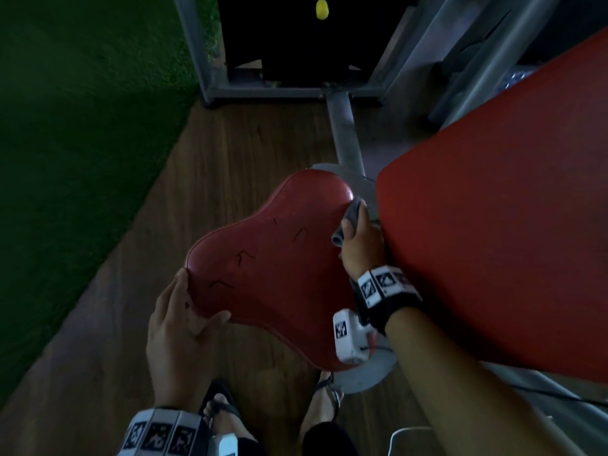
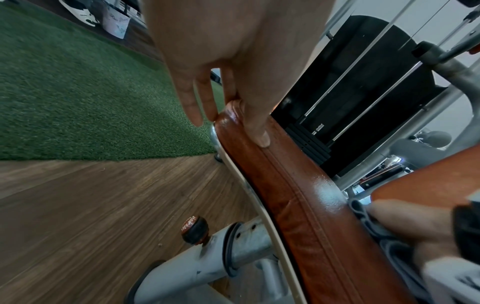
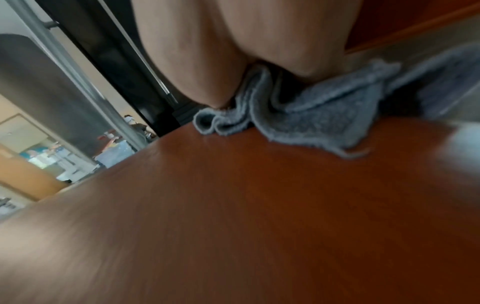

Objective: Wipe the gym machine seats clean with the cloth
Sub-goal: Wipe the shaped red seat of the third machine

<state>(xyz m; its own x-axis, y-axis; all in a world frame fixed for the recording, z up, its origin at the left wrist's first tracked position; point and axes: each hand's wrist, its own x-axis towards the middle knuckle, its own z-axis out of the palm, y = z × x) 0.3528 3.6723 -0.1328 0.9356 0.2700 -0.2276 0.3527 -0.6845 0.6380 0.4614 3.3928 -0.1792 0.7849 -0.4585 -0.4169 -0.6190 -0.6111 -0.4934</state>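
A dark red padded seat (image 1: pixel 273 264) with small tears in its cover fills the middle of the head view. My left hand (image 1: pixel 179 324) holds its near left edge, thumb on top and fingers (image 2: pixel 205 102) under the rim. My right hand (image 1: pixel 360 245) presses a bunched grey cloth (image 1: pixel 350 218) onto the seat's far right corner, beside the bright red back pad (image 1: pixel 493 232). In the right wrist view the cloth (image 3: pixel 311 115) is crumpled under my fingers on the red seat (image 3: pixel 246 205). The left wrist view shows the seat's stitched edge (image 2: pixel 285 185).
A grey steel post (image 1: pixel 345 133) runs from the seat to the machine frame and black weight stack (image 1: pixel 289 44). Green turf (image 1: pixel 82 126) lies left of the wood floor (image 1: pixel 214 153). A knob (image 2: pixel 194 229) sits on the seat tube. My sandalled feet (image 1: pixel 223 416) stand below.
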